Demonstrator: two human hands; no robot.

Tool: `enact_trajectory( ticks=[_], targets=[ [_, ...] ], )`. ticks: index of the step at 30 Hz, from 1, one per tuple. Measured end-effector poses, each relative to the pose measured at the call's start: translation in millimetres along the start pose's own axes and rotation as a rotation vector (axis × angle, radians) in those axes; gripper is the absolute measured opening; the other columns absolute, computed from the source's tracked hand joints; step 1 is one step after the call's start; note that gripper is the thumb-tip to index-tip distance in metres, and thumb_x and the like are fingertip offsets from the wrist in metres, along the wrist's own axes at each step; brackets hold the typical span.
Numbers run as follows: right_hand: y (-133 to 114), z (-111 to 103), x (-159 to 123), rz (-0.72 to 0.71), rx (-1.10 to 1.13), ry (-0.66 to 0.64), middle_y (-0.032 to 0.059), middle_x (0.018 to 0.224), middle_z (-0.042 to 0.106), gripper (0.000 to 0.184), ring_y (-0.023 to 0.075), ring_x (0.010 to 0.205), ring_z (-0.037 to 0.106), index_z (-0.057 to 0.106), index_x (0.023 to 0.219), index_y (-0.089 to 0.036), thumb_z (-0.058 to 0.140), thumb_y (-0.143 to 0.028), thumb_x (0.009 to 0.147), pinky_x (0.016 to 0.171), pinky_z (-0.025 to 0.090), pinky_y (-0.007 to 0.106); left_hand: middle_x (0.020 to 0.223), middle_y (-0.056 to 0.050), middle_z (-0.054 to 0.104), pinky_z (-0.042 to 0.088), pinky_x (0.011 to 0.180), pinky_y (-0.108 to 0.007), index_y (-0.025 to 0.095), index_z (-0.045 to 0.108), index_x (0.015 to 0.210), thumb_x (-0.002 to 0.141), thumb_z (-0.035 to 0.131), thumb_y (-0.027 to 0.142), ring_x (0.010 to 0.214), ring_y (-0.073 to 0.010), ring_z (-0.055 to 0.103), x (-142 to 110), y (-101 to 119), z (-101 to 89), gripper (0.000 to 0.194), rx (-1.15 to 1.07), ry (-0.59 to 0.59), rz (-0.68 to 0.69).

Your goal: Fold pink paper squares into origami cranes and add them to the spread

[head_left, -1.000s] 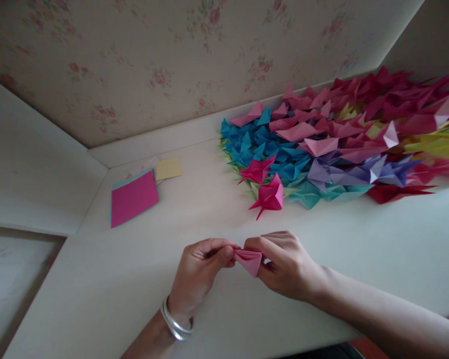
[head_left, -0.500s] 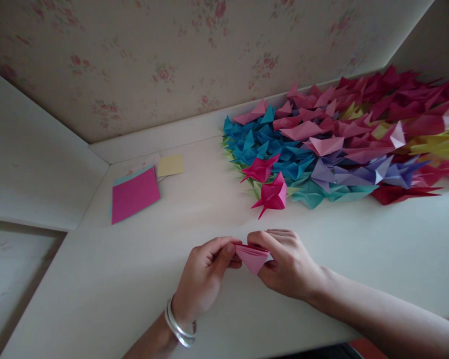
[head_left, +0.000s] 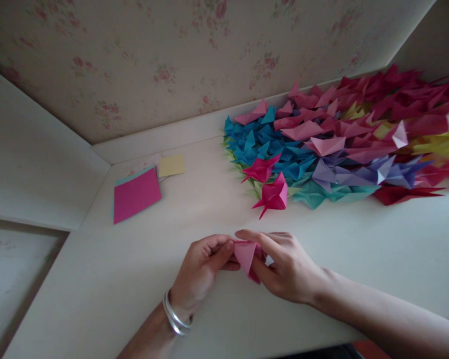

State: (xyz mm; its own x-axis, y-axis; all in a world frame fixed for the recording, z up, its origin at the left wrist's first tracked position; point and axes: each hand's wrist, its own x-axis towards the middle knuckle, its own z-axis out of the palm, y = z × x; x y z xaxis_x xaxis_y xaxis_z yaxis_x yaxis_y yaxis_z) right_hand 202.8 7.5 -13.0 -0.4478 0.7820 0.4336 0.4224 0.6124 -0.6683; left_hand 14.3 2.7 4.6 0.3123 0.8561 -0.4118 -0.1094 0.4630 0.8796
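A small folded piece of pink origami paper (head_left: 244, 255) is held between my hands above the white table, in the lower middle of the view. My left hand (head_left: 205, 264), with silver bangles at the wrist, pinches its left corner between thumb and fingers. My right hand (head_left: 288, 264) grips its right side; the thumb lies against a flap and the index finger stretches over the top edge. Some of the right fingers are hidden behind the paper. Just beyond my hands lie two magenta folded paper cranes (head_left: 274, 194).
A large heap of folded paper cranes (head_left: 318, 130) in blue, pink, purple, yellow and red covers the back right of the table (head_left: 134, 279). A stack of magenta paper squares (head_left: 136, 197) and a pale yellow square (head_left: 172, 165) lie at the left. A flowered wall stands behind.
The right side of the pink paper has been bent open, with a flap now turned down. My right index finger has reached leftward over the top edge. My left hand keeps its pinch.
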Motion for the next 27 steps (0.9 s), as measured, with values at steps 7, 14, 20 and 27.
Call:
enact_trajectory(
  ticks=[7,14,20,27],
  targets=[
    [-2.4,-0.7,0.5,0.154,0.12,-0.025,-0.0017,0.071,0.068,0.04,0.0093,0.047,0.056,0.059,0.115,-0.021,0.051,-0.007,0.079,0.042,0.042,0.017,0.082,-0.006,0.076,0.057,0.07,-0.02,0.014,0.078,0.091,0.081,0.077,0.034,0.071,-0.0122,0.069,1.6,1.5,-3.0,0.022,-0.156,0.006,-0.118],
    [-1.4,4.1,-0.6,0.133,-0.078,0.037,-0.0042,0.059,0.063,0.033,0.012,0.044,0.055,0.058,0.106,-0.019,0.049,-0.009,0.077,0.046,0.041,0.022,0.084,-0.006,0.076,0.058,0.078,-0.023,0.013,0.079,0.092,0.082,0.077,0.028,0.079,-0.0134,0.071,1.3,-0.6,-1.6,0.018,-0.24,-0.007,-0.099],
    [-1.7,4.6,0.4,-0.006,-0.186,0.054,-0.0009,0.061,0.065,0.019,0.0152,0.05,0.059,0.058,0.099,-0.018,0.047,-0.01,0.085,0.05,0.04,0.026,0.082,-0.005,0.074,0.056,0.077,-0.023,0.012,0.077,0.085,0.089,0.069,0.032,0.075,-0.0123,0.068,1.3,2.0,3.9,0.021,-0.226,-0.051,-0.026],
    [1.1,6.9,-3.6,-0.1,-0.244,0.04,-0.0027,0.056,0.061,0.024,0.0165,0.043,0.052,0.057,0.104,-0.017,0.047,-0.009,0.084,0.05,0.038,0.03,0.078,-0.003,0.074,0.055,0.068,-0.021,0.013,0.076,0.089,0.076,0.082,0.026,0.069,-0.0112,0.067,0.9,1.8,4.0,0.02,-0.257,0.016,-0.088]
  ],
)
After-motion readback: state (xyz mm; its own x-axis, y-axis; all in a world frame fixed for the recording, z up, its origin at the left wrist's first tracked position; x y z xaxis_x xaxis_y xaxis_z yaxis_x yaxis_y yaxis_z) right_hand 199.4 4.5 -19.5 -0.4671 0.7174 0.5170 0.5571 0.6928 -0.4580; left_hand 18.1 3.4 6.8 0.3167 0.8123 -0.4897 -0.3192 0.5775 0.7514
